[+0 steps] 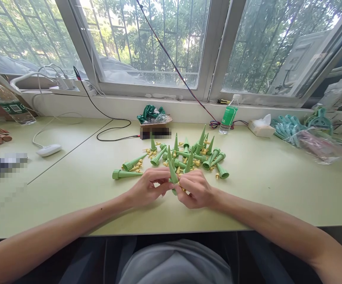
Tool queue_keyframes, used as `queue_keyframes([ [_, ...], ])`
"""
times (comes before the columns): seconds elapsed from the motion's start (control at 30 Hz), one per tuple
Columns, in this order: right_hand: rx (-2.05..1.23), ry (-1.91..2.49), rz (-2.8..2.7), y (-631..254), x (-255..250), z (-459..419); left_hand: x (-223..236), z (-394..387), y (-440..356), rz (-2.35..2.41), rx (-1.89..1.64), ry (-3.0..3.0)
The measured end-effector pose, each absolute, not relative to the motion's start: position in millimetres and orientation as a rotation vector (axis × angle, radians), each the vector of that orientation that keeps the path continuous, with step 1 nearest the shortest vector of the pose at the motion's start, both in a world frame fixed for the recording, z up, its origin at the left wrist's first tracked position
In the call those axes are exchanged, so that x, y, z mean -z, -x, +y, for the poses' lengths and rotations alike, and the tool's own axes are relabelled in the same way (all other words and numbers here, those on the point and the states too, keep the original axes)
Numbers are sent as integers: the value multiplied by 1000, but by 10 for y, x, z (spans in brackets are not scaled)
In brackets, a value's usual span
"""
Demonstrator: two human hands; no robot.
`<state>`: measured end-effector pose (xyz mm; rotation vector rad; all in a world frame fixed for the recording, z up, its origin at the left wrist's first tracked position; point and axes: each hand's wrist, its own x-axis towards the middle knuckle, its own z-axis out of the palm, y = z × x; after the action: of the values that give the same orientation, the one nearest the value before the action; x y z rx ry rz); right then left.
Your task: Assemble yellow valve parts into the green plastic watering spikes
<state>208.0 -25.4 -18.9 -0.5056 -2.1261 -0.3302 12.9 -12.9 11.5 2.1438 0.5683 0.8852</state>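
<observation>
A green plastic watering spike (172,173), a ribbed-collared cone, stands tip up between my hands near the table's front. My left hand (151,185) has its fingers closed round the spike's lower part. My right hand (195,190) is closed in a pinch against the spike's side, with a bit of a small yellow nozzle showing at its fingertips. Just beyond lies a loose pile of similar green spikes (200,142), some upright and some on their sides. Small yellow nozzles (217,176) are scattered among them. A lone spike (126,174) lies left of the pile.
Behind the pile stands a small cardboard box (156,125) with green wrapping. A water bottle (229,115) and a tissue pack (261,126) are along the window ledge. A black cable (114,139) and a white mouse (49,150) lie to the left; bagged teal items (290,128) sit right.
</observation>
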Motion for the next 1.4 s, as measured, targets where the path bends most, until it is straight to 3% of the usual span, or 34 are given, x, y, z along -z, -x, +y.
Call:
queue_keyframes([
  [0.47, 271, 487, -2056, -2068, 186, -253, -121, -137, -128, 546, -955, -2222],
  [1.07, 287, 442, -2029, -2068, 118, -272, 20, -77, -85, 566, -741, -1794],
  [1.4, 201, 537, -1990, -2217, 134, -171, -91, -57, -77, 551, -889, -1912],
])
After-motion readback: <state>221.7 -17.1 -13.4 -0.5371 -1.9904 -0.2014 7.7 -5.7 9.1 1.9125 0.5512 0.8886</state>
